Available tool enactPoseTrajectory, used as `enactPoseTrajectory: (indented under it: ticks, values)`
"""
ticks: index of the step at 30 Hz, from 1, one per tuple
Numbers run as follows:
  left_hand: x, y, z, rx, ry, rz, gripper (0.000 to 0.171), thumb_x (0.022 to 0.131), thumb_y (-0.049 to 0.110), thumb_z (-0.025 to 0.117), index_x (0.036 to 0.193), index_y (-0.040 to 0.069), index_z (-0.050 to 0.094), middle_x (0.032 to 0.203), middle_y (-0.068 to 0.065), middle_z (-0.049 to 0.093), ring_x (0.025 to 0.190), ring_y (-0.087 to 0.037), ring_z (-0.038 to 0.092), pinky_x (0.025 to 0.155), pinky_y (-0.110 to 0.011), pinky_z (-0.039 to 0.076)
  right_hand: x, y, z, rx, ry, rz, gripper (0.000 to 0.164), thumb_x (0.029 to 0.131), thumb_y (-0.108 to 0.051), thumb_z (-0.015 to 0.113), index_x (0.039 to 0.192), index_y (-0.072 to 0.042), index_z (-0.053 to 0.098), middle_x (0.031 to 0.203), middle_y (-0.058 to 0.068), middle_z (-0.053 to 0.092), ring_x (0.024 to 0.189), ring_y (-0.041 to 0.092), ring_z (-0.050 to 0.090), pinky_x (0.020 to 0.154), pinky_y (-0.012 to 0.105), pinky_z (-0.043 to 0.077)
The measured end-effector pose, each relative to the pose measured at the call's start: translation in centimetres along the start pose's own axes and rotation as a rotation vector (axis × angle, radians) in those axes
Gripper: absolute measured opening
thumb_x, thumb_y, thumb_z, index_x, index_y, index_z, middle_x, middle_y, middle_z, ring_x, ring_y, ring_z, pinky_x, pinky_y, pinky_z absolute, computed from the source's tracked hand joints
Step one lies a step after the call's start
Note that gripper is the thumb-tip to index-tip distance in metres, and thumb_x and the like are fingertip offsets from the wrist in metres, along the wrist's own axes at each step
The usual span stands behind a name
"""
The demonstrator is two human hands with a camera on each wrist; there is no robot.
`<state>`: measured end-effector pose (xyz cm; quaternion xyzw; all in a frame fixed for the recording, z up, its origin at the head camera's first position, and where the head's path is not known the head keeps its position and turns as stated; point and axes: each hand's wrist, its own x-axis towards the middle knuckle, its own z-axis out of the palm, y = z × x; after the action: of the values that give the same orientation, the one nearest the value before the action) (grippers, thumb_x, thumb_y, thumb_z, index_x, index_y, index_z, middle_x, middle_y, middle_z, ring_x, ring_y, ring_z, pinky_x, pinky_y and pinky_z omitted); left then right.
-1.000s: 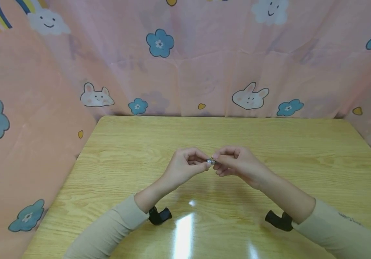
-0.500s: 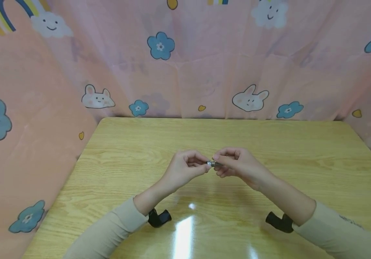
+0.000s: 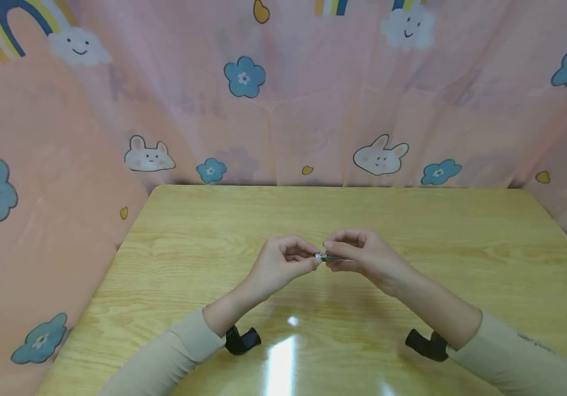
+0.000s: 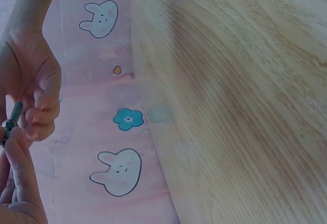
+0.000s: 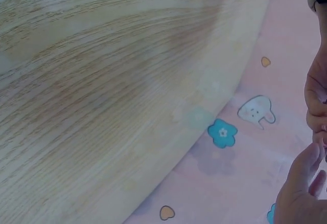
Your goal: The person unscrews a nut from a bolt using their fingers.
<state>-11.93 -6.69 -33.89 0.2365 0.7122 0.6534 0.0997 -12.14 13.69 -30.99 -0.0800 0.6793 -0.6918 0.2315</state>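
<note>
In the head view my left hand (image 3: 281, 267) pinches a small metal bolt (image 3: 324, 257) by its head end, between thumb and fingertips. The bolt's threaded shank (image 4: 17, 110) points away from that hand in the left wrist view, with a nut or washers (image 4: 9, 124) around it close to the fingertips. Facing it is my right hand (image 3: 367, 256), thumb and index finger together at a tiny dark-edged piece (image 3: 324, 243) just above the shank; I cannot tell what that piece is. Its other fingers curl beneath the shank's free end. The right wrist view cuts both hands off at its edge.
Both hands are above a wood-grain table (image 3: 204, 220). A pink printed curtain (image 3: 293, 126) stands along the table's back and left side. Black wrist cameras (image 3: 243, 340) are strapped at both cuffs. Bright light reflections lie on the front of the tabletop.
The bolt has come down slightly from the right thumb and index fingertips, and more of its shank shows. The head view has tilted up a little. The left hand keeps its grip.
</note>
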Motion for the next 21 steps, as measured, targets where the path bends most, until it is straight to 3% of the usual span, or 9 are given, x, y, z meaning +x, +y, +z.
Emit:
enactPoseTrajectory:
  ticks: [3,7,21]
  values:
    - [-0.03,0.09,0.06,0.000,0.009,-0.007,0.013,0.086,0.005,0.065,0.097,-0.003,0.066,0.091,-0.014,0.068,0.078,-0.016,0.065,0.074,-0.032,0.055,0.07,0.01,0.03,0.008,0.003,0.042,0.014,0.093,-0.018,0.059,0.092,-0.005,0.062,0.077,0.002,0.064,0.067,0.012,0.063,0.068,0.027,0.055]
    - [-0.14,0.23,0.12,0.000,0.016,-0.007,0.013,0.086,0.005,0.065,0.097,-0.003,0.066,0.091,-0.016,0.068,0.078,-0.015,0.065,0.074,-0.031,0.055,0.00,0.20,-0.02,-0.014,-0.028,0.053,0.014,0.093,-0.018,0.058,0.092,-0.005,0.062,0.073,0.003,0.064,0.065,0.012,0.062,0.066,0.027,0.055]
    - [-0.21,-0.10,0.16,0.006,-0.002,0.002,0.013,0.086,0.005,0.065,0.097,-0.003,0.066,0.091,-0.015,0.068,0.079,-0.016,0.065,0.073,-0.031,0.055,-0.06,0.61,-0.36,-0.053,-0.051,-0.032,0.017,0.084,-0.007,0.068,0.100,-0.003,0.062,0.093,0.004,0.064,0.085,0.015,0.062,0.082,0.030,0.052]
